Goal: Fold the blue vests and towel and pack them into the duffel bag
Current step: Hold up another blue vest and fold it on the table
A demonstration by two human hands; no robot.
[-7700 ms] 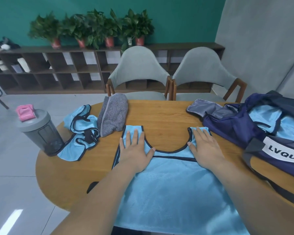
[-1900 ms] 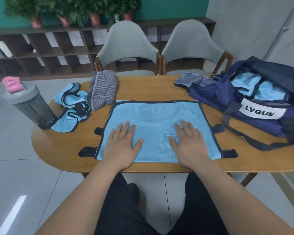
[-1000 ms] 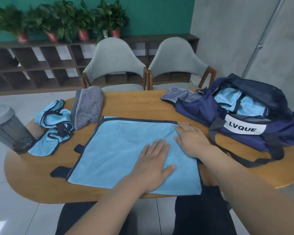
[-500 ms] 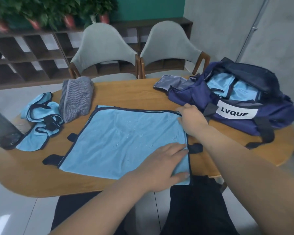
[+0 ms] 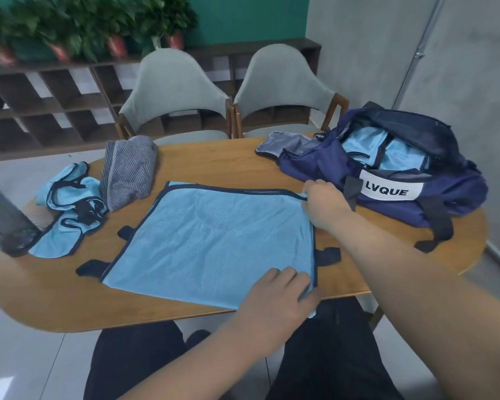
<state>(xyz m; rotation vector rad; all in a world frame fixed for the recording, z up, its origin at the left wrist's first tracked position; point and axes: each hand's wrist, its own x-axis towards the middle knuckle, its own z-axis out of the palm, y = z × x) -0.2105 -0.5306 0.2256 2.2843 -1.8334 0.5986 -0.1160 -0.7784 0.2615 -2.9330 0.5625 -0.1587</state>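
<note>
Head camera: with right hand (image 5: pixel 325 206) pinching the far right corner and left hand (image 5: pixel 274 301) gripping the near one of the blue vest (image 5: pixel 214 241) (flat on the table (image 5: pixel 214 160), beside the open duffel bag (image 5: pixel 459 197)), lift both evenly, carry leftward, align hems.

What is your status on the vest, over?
Left hand grips near right corner of folded vest; right hand pinches far right corner. Duffel bag open. Crumpled vest and striped towel lie left, apart.

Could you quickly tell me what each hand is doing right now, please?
Left hand: grips the near right corner of the folded blue vest.
Right hand: pinches its far right corner.
</note>
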